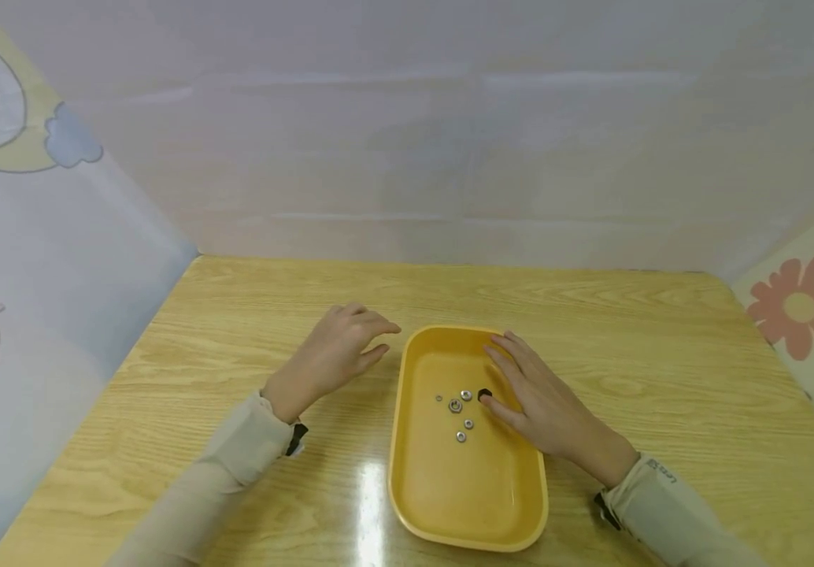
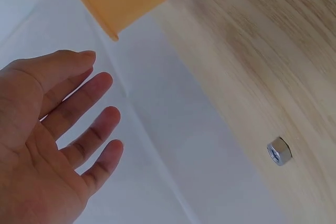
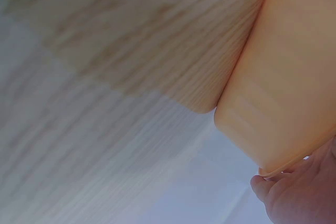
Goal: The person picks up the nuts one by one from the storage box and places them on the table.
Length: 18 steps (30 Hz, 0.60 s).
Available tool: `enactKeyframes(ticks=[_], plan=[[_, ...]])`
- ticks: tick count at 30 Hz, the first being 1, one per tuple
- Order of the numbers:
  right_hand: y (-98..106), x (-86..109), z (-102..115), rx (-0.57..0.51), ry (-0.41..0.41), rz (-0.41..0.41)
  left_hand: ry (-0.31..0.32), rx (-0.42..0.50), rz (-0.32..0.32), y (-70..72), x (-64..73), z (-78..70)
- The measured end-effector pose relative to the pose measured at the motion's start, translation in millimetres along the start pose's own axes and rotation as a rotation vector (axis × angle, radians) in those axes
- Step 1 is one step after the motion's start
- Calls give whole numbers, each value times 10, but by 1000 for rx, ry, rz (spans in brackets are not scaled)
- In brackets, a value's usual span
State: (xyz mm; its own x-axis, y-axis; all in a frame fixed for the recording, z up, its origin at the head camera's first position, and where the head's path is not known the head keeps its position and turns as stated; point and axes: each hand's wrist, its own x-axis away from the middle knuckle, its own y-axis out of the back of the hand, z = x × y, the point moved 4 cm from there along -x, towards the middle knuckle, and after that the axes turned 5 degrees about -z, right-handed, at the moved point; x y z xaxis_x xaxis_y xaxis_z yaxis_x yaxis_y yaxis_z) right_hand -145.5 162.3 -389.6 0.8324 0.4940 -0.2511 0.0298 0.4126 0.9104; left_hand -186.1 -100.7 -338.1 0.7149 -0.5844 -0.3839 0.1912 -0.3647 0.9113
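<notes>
A yellow plastic tray (image 1: 469,504) holds several silver nuts (image 1: 455,406) of different sizes and one black nut (image 1: 485,394). My right hand (image 1: 538,398) lies over the tray's right side, fingers spread inside the far right corner; its thumb tip appears beside or over the black nut, and I cannot tell whether they touch. In the right wrist view that hand (image 3: 307,190) is at the tray's rim. Left of the tray, my left hand (image 1: 336,350) hovers with loosely bent fingers, holding nothing. A silver nut (image 2: 279,151) stands on the table in the left wrist view.
The wood-grain table (image 1: 272,299) extends around the tray on all sides. A pale wall covering (image 1: 414,157) rises behind it, with printed side panels at left and right. Light glares off the table (image 1: 370,512) left of the tray.
</notes>
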Motion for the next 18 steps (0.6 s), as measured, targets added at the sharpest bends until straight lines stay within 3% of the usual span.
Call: enactKeyframes(ticks=[18], plan=[[3,-6,-2,-5,-1,2,-30,21,58,-102,-108,-245]])
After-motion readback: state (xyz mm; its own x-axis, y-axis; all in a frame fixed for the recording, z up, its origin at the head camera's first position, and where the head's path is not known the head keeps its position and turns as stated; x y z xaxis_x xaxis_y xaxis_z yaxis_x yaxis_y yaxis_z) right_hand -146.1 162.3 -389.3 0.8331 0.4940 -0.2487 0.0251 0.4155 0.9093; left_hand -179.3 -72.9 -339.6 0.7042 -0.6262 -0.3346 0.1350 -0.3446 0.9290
